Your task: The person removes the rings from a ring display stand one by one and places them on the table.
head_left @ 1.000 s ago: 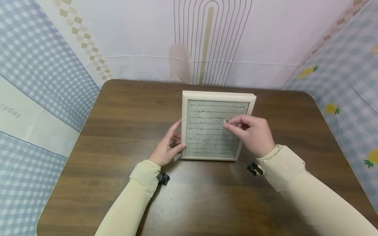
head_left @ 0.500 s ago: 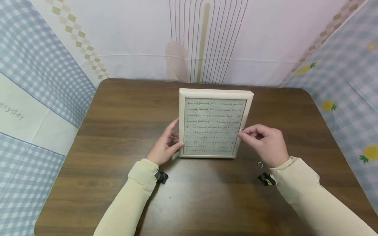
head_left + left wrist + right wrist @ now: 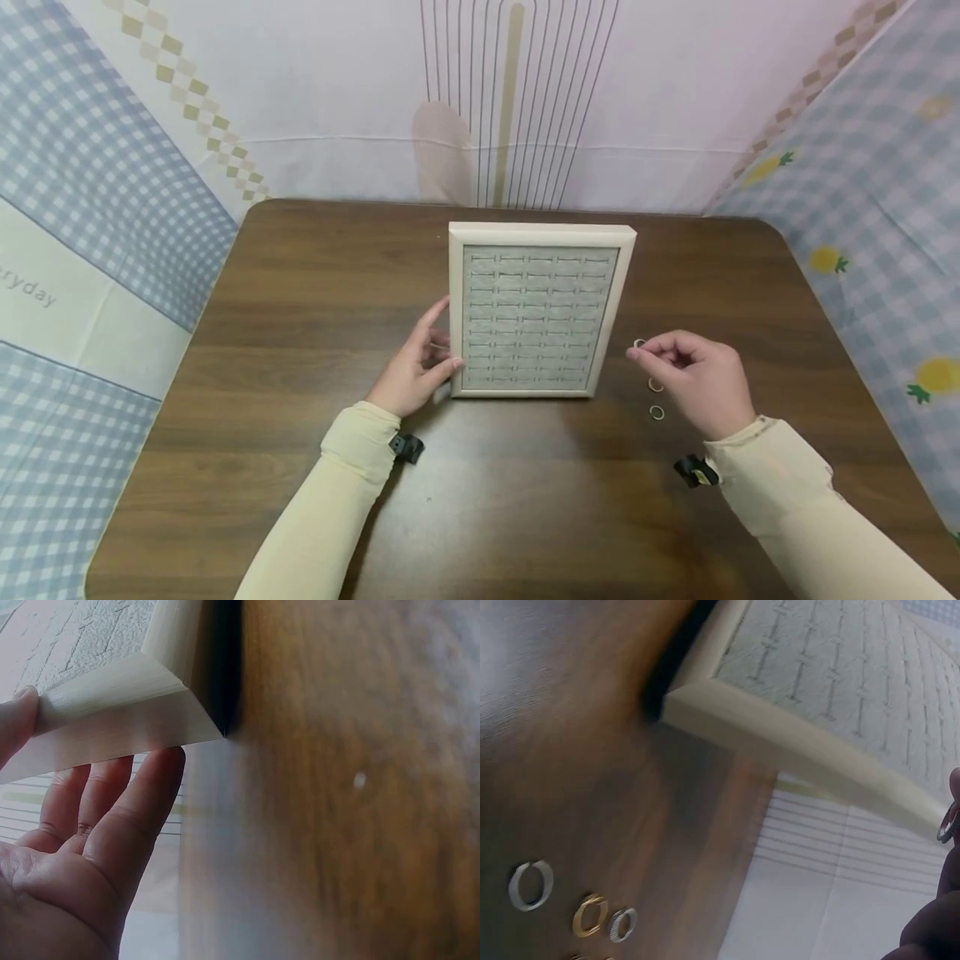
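Observation:
A ring display board (image 3: 531,317) with a cream frame and grey slotted padding stands upright on the table. My left hand (image 3: 414,371) grips its left edge, thumb at the front and fingers along the side; the left wrist view shows that thumb (image 3: 16,720) on the frame's border. Between thumb and index finger, my right hand (image 3: 697,379) pinches a small ring (image 3: 639,342), off to the right of the board. That pinched ring (image 3: 948,825) looks silver in the right wrist view. Below the hand lie loose rings, among them a silver ring (image 3: 531,886) and a gold ring (image 3: 590,915).
The brown wooden table (image 3: 525,500) carries all of this. Another silver ring (image 3: 622,925) lies beside the gold one, with more cut off at that view's bottom edge. A white patterned cloth (image 3: 330,100) hangs behind the table, and checked cloths (image 3: 97,150) hang at the sides.
My right hand has drawn back from the front of the board, right and slightly down, keeping the ring pinched. Loose rings on the table have come into sight. My left hand stays on the frame.

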Action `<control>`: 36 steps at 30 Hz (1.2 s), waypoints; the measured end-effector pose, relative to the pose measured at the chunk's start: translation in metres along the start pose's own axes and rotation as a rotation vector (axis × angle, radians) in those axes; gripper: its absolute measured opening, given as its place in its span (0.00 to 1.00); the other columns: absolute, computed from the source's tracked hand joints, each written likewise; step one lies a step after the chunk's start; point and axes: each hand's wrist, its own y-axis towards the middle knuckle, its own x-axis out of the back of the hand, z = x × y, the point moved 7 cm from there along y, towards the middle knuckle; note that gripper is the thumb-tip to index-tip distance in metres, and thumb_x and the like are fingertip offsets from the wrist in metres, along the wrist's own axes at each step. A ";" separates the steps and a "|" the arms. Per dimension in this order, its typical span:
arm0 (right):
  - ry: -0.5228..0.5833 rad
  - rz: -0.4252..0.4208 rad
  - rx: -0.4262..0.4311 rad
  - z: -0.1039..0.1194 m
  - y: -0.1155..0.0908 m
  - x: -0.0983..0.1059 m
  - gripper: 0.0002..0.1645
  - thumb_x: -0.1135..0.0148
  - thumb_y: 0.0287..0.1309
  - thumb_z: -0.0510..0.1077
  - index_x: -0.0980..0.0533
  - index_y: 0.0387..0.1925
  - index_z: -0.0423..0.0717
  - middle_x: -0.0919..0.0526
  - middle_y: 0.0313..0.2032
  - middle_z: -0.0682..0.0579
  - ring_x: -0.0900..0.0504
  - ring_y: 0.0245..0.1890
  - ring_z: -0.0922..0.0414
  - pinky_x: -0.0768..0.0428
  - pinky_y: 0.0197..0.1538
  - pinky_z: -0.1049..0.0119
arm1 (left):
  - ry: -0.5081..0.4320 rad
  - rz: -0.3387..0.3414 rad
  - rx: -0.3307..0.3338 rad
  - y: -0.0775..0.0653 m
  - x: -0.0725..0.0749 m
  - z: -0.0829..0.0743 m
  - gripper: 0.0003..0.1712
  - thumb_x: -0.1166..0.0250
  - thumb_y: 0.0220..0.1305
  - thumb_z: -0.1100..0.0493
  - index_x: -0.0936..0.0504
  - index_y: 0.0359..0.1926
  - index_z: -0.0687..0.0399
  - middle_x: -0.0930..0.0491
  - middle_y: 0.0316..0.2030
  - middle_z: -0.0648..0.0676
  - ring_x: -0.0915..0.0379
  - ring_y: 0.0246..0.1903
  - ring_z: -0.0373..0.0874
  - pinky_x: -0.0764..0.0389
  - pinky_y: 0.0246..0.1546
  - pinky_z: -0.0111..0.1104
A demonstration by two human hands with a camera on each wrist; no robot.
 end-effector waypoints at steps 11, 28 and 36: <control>-0.041 0.005 -0.075 -0.031 -0.016 0.008 0.10 0.23 0.54 0.47 0.16 0.25 0.49 0.24 0.17 0.57 0.33 0.18 0.64 0.36 0.22 0.73 | 0.003 -0.004 -0.002 -0.001 0.002 0.003 0.52 0.32 0.66 0.65 0.54 0.80 0.38 0.23 0.49 0.64 0.20 0.45 0.56 0.19 0.52 0.49; -0.153 0.118 -0.196 -0.084 -0.040 0.009 0.12 0.27 0.59 0.52 0.14 0.28 0.48 0.19 0.20 0.56 0.32 0.18 0.63 0.35 0.22 0.72 | 0.003 0.002 0.007 0.000 0.002 0.002 0.52 0.32 0.67 0.64 0.54 0.80 0.39 0.23 0.50 0.65 0.20 0.46 0.56 0.19 0.51 0.50; -0.231 0.218 -0.216 -0.097 -0.043 0.004 0.13 0.27 0.57 0.55 0.13 0.27 0.52 0.16 0.22 0.59 0.27 0.23 0.66 0.30 0.27 0.70 | 0.003 0.007 0.018 0.000 0.001 0.001 0.52 0.32 0.67 0.63 0.54 0.80 0.37 0.23 0.50 0.65 0.19 0.46 0.56 0.19 0.51 0.49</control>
